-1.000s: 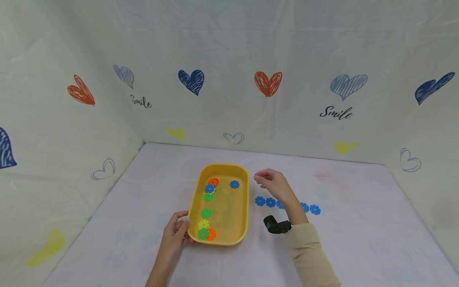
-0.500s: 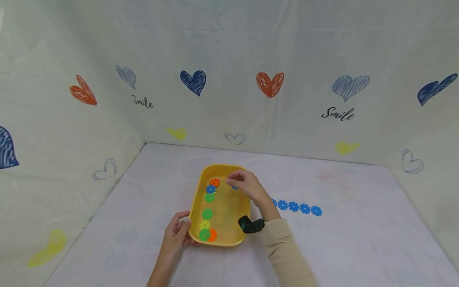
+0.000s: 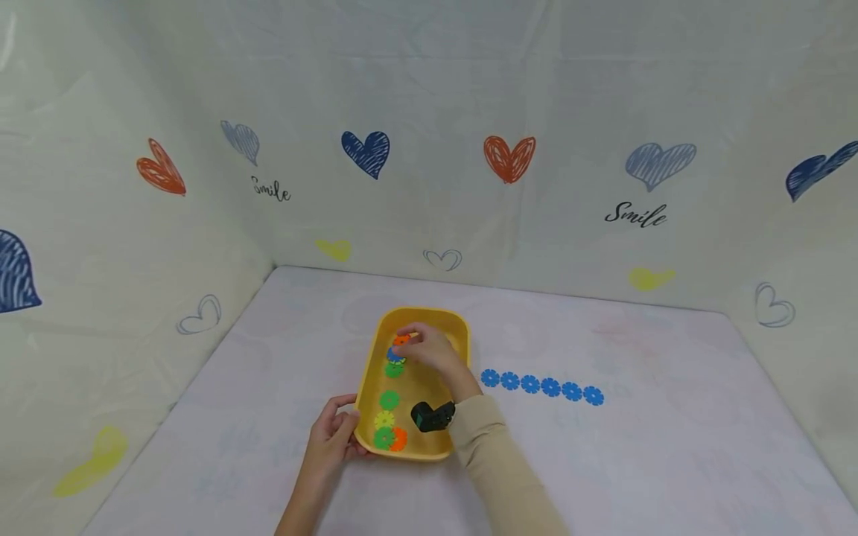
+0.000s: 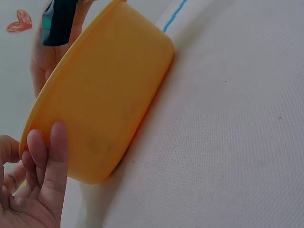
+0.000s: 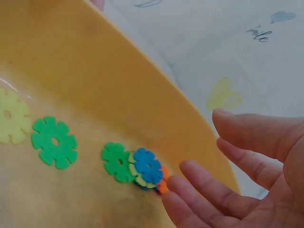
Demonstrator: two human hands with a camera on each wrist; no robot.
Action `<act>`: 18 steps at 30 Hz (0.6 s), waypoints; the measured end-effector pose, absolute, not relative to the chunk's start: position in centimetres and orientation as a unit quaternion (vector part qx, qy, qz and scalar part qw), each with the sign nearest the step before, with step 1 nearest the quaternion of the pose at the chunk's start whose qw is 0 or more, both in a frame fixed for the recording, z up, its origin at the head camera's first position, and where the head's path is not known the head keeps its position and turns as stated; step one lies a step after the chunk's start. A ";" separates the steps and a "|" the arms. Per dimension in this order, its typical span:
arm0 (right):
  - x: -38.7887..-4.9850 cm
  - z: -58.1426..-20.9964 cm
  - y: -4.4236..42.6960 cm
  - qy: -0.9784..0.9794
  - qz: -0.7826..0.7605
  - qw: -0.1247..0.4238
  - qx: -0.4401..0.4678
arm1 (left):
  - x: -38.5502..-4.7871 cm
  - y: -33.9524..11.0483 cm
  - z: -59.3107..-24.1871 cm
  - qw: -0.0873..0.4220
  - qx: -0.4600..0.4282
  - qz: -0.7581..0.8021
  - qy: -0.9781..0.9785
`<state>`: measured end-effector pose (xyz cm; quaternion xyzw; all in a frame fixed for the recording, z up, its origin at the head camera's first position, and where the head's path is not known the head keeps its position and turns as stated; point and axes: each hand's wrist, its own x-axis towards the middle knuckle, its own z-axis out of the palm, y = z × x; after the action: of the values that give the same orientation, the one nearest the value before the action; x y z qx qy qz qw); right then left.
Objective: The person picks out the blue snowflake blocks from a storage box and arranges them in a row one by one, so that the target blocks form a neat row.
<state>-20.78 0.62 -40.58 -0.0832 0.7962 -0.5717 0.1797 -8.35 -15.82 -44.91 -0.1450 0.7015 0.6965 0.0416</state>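
My left hand point(image 3: 328, 439) grips the near-left corner of a yellow plastic tray point(image 3: 418, 457), thumb at the rim and fingers against the outer wall in the left wrist view. Over the tray, my right hand point(image 3: 434, 351) reaches toward a blue notched disc point(image 5: 148, 165), its thumb and fingers apart with nothing between them. This disc overlaps a yellow-green disc point(image 5: 142, 182), beside a green disc point(image 5: 117, 162) and a partly covered orange disc point(image 3: 402, 340). Closer to me in the tray lie another green disc point(image 3: 389, 400), a yellow disc point(image 3: 384, 420) and an overlapping green and orange pair.
Right of the tray, several blue discs point(image 3: 530, 384) form a straight row on the pale tabletop point(image 3: 643, 461). A black wrist camera point(image 3: 429, 417) is strapped to my right wrist, above the tray. Behind stands a white curtain point(image 3: 429, 201) with printed hearts.
My right hand has moved left from beside the tray to above its left-hand discs, uncovering the whole blue row. The lone blue disc in the tray's right half is now hidden. My left hand stays put.
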 end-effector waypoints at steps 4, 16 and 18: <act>-21.3 -41.3 -0.1 0.801 -0.565 0.188 -0.058 | -8.4 -15.7 -44.9 0.046 -0.151 0.691 0.705; -22.0 -44.6 -0.9 0.819 -0.548 0.171 0.002 | -8.5 -15.7 -44.9 0.052 -0.157 0.679 0.715; -22.1 -44.9 -0.9 0.827 -0.538 0.166 -0.013 | -8.5 -15.7 -44.9 0.049 -0.156 0.683 0.712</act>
<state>-22.06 -0.92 -44.93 -0.0126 0.8267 -0.5376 0.1657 -8.50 -15.70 -44.92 -0.1561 0.7123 0.6825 0.0493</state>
